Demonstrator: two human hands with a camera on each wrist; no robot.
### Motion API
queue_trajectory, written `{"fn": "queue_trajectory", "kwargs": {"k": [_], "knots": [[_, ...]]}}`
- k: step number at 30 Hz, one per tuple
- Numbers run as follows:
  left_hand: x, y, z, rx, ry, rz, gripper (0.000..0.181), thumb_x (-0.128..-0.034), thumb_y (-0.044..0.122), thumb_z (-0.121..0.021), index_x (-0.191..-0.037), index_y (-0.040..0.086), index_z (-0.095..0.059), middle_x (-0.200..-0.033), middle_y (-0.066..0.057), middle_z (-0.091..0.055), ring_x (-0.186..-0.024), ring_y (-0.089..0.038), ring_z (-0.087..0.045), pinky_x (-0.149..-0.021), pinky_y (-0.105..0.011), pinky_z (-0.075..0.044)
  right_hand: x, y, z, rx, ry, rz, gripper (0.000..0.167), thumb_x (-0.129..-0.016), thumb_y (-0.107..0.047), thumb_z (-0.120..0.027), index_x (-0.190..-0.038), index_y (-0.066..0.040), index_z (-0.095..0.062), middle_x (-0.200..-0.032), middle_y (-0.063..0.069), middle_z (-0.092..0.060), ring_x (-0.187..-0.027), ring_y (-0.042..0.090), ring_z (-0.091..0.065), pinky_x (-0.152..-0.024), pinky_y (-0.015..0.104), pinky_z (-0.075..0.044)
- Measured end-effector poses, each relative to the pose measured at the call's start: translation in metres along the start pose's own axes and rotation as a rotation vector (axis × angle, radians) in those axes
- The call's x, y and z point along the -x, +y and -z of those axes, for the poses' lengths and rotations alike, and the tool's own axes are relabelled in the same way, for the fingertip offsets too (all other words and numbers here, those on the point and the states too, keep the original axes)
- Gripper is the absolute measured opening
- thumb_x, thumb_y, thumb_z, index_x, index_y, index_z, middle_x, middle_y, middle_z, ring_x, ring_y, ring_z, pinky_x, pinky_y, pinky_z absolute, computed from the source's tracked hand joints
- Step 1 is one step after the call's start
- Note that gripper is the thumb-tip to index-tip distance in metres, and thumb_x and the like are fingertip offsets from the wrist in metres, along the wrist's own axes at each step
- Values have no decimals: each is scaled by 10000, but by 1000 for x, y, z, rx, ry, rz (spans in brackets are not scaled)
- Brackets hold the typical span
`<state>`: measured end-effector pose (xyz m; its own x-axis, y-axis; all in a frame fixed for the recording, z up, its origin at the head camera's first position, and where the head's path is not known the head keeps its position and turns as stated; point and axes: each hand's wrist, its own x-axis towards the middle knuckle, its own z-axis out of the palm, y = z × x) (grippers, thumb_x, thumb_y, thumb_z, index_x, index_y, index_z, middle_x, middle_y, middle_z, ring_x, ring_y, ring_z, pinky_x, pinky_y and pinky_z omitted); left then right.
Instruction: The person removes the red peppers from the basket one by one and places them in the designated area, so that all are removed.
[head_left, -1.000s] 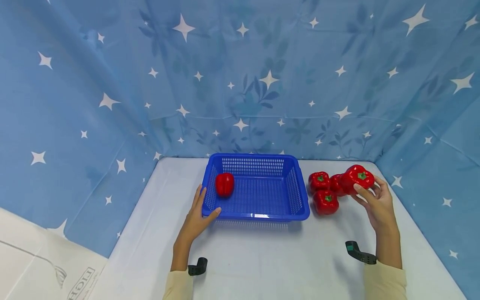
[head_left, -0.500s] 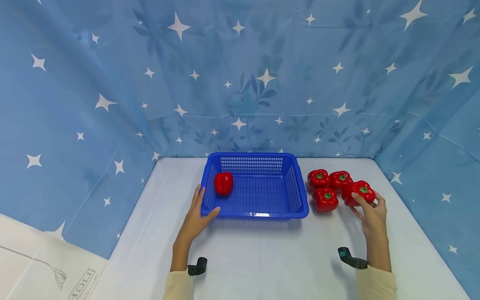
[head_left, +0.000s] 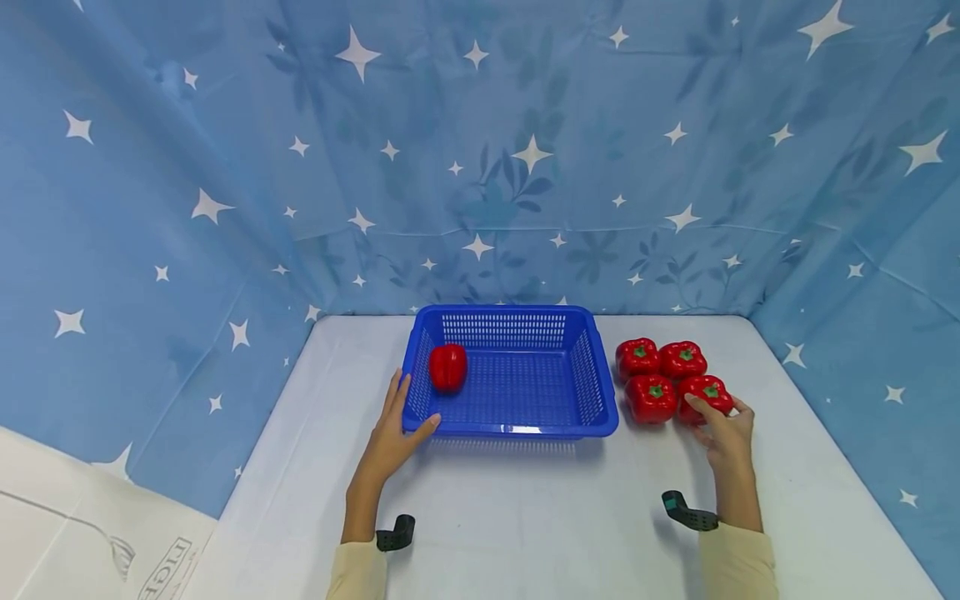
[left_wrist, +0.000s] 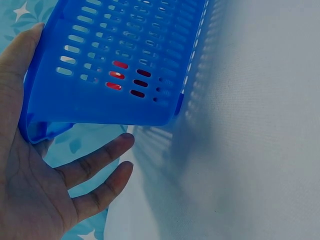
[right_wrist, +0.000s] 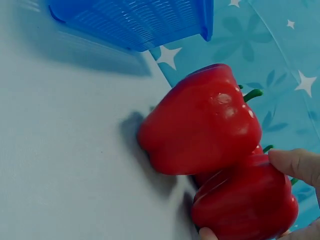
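At the front left corner of the blue plastic basket (head_left: 510, 431), my left hand (head_left: 390, 437) touches the rim with its thumb and fingers spread. The left wrist view shows two fingers of the left hand (left_wrist: 45, 185) stretched out below the slotted basket wall (left_wrist: 100, 107). One red bell pepper (head_left: 447, 368) lies on its side inside the basket. To the basket's right, my right hand (head_left: 729, 435) grips a red bell pepper (head_left: 705, 400) between thumb and fingers, seen also as the lower pepper (right_wrist: 245, 200) in the right wrist view. Its underside is partly hidden.
Three other red peppers stand close by: a front left one (head_left: 651, 399), a back left one (head_left: 637, 358) and a back right one (head_left: 682, 359). The white table (head_left: 540, 525) meets a blue star-patterned curtain (head_left: 480, 167) behind and at the sides.
My right hand has brought the gripped pepper down and to the left, from above the back right pepper to beside the front left one. The left hand stays at the basket corner.
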<state>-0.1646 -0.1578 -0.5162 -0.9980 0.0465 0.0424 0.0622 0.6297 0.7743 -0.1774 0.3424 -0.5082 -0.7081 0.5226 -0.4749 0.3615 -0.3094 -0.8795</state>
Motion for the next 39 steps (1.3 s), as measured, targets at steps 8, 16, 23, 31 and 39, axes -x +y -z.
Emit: {"fn": "queue_trajectory", "kwargs": {"k": [8, 16, 23, 31, 39], "knots": [[3, -2, -3, 14, -11, 16, 971, -840, 661, -607, -1580, 310, -86, -1652, 128, 50, -1515, -365, -129, -1095, -656, -282, -2, 4, -2, 23, 8, 14, 1085, -828, -395, -761, -1555, -270, 35, -1658, 28, 6, -1531, 264, -125, -1134, 449, -354], [3, -2, -3, 8, -9, 17, 970, -843, 656, -605, -1581, 304, -81, -1656, 109, 53, -1511, -375, -130, -1083, -665, -283, 0, 8, -3, 57, 15, 18, 1080, -812, -461, -753, -1559, -268, 3, -1655, 57, -29, -1518, 280, -183, -1126, 442, -367], [3, 0, -3, 13, -2, 14, 972, -838, 659, -608, -1581, 303, -91, -1661, 86, 33, -1509, -382, -131, -1070, -678, -284, 2, 8, -4, 63, 15, 29, 1090, -791, -473, -769, -1565, -275, -27, -1655, 53, -45, -1515, 283, -194, -1106, 431, -386], [0, -1, -3, 16, 3, 11, 959, -844, 649, -611, -1578, 320, -89, -1665, 61, 17, -1510, -378, -134, -1077, -675, -289, 2, 7, -5, 74, -6, 48, 1055, -809, -447, -762, -1572, -260, -58, -1658, 52, -60, -1512, 297, -200, -1081, 430, -395], [-1, -2, -1, 12, -2, 14, 973, -829, 689, -597, -1575, 336, -82, -1647, 149, 53, -1515, -358, -130, -1083, -666, -288, 5, 6, -6, 67, -19, 54, 1047, -830, -426, -748, -1574, -255, -31, -1659, 52, -38, -1515, 298, -188, -1081, 436, -394]]}}
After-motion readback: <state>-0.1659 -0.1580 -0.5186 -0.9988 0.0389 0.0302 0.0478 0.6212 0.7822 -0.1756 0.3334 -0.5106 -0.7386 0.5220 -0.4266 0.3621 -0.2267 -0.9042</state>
